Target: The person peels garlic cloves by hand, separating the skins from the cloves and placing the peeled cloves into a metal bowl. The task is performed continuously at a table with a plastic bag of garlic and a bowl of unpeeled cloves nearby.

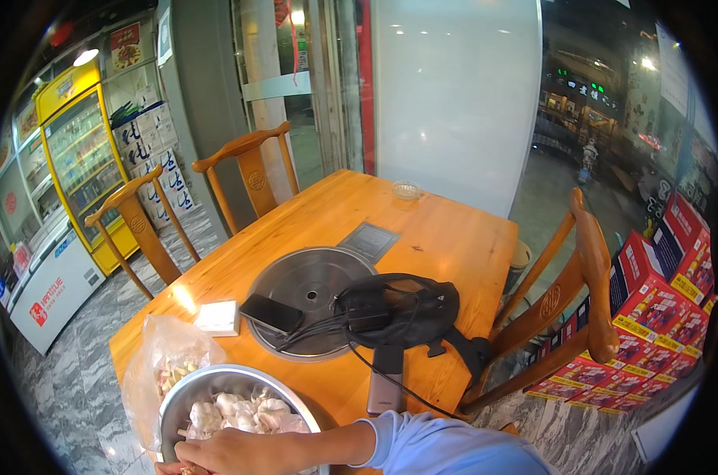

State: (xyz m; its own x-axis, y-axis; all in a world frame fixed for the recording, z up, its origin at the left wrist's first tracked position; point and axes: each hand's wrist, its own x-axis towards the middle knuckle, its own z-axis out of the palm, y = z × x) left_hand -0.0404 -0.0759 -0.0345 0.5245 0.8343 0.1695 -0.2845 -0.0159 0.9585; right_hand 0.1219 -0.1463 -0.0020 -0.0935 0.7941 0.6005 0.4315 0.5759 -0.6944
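A steel bowl (299,402) of whole garlic bulbs (234,412) sits at the table's near left corner. Over its near side bends my right hand (236,453), its blue-sleeved arm reaching in from the right. The fingers are curled together, and what they grip is hidden beneath the hand. At the lower edge, left of it, a sliver of skin seems to be my left hand (169,469); its fingers are mostly cut off. Against the bowl's left side leans a clear plastic bag (147,356) with pale garlic cloves (174,372) in it.
On the wooden table (446,229) are a white box (218,318), a phone (271,314) on a round metal hotplate (295,273), a black bag (430,305) with cables, a power bank (386,380) and a glass ashtray (406,190). Chairs (588,277) and stacked red cartons (651,309) stand around.
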